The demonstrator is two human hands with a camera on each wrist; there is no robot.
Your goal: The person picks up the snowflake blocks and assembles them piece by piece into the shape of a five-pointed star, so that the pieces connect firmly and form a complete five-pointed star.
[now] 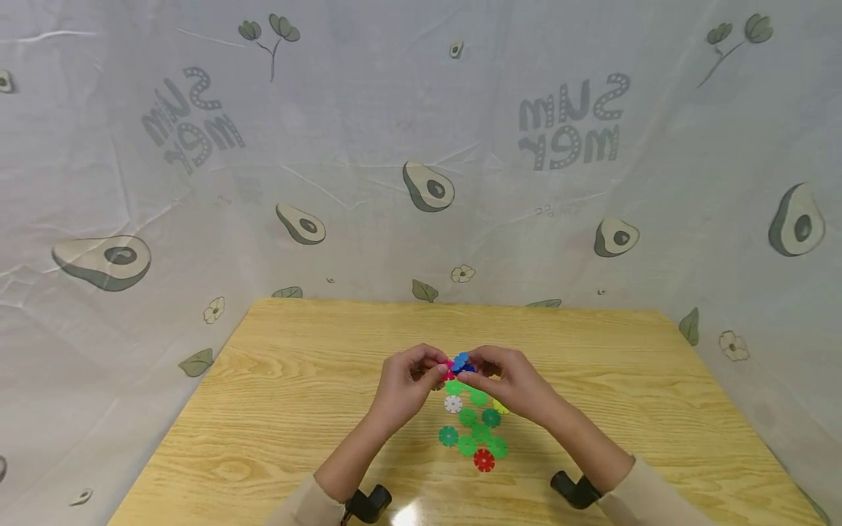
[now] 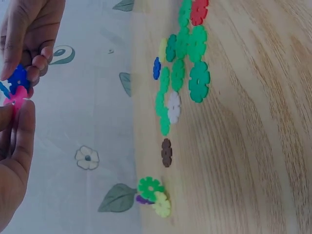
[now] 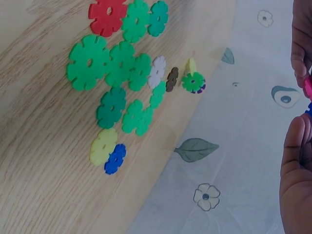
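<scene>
Both hands meet above the table in the head view. My left hand (image 1: 409,383) pinches a pink notched disc (image 2: 19,96) between thumb and fingers. Dark blue disc (image 2: 18,78) and pink disc touch each other, and my right hand (image 1: 516,380) pinches the blue one. A lighter blue disc (image 1: 460,361) stands at an angle against them. In the right wrist view the held pieces are mostly cut off by the frame's edge, so how they interlock cannot be told.
Below the hands on the wooden table (image 1: 296,409) lie several green discs (image 1: 482,433), a red disc (image 1: 484,460), a white disc (image 1: 453,404), a yellow disc (image 3: 103,146), a blue one (image 3: 115,159) and a brown one (image 3: 172,79). A small green, purple and yellow cluster (image 2: 151,188) stands apart.
</scene>
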